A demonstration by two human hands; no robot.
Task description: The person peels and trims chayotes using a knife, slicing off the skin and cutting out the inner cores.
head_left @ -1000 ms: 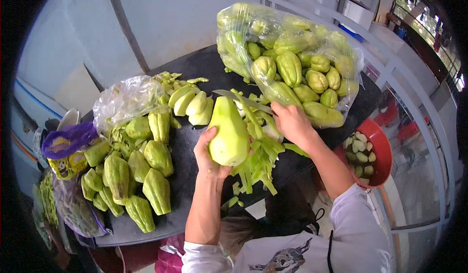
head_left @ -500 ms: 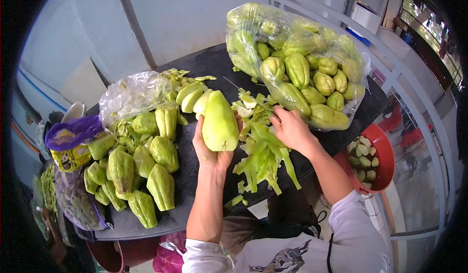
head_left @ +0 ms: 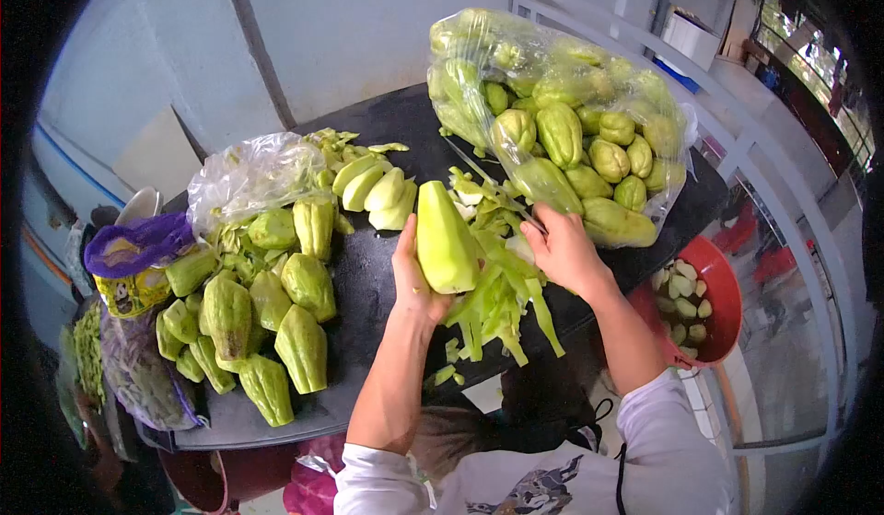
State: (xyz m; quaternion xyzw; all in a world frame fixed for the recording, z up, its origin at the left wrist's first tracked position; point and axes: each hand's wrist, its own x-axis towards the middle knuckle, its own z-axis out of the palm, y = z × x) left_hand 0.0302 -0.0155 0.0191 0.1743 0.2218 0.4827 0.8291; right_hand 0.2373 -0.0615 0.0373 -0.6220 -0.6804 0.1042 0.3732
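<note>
My left hand (head_left: 416, 276) is wrapped round a smooth, peeled pale-green chayote (head_left: 446, 243), held over the dark table. Just right of it, my right hand (head_left: 569, 250) is closed on the handle of a knife (head_left: 490, 180), whose thin blade slants up and left, apart from the chayote. Under the blade and between the hands lies a heap of green peelings (head_left: 502, 299). Several cut, peeled chayote pieces (head_left: 389, 193) rest on the table just beyond my left hand.
Unpeeled chayotes (head_left: 226, 317) are piled on the left, beside a crumpled plastic bag (head_left: 253, 176) and a purple-rimmed bag (head_left: 138, 239). A large clear bag of chayotes (head_left: 562, 138) fills the back right. A red bucket (head_left: 727, 317) with peeled pieces stands below the table's right side, near a grey railing (head_left: 737, 110).
My left hand has moved the chayote to the right, toward the knife, uncovering more of the cut pieces behind. My right hand has shifted slightly right, and more of the blade shows.
</note>
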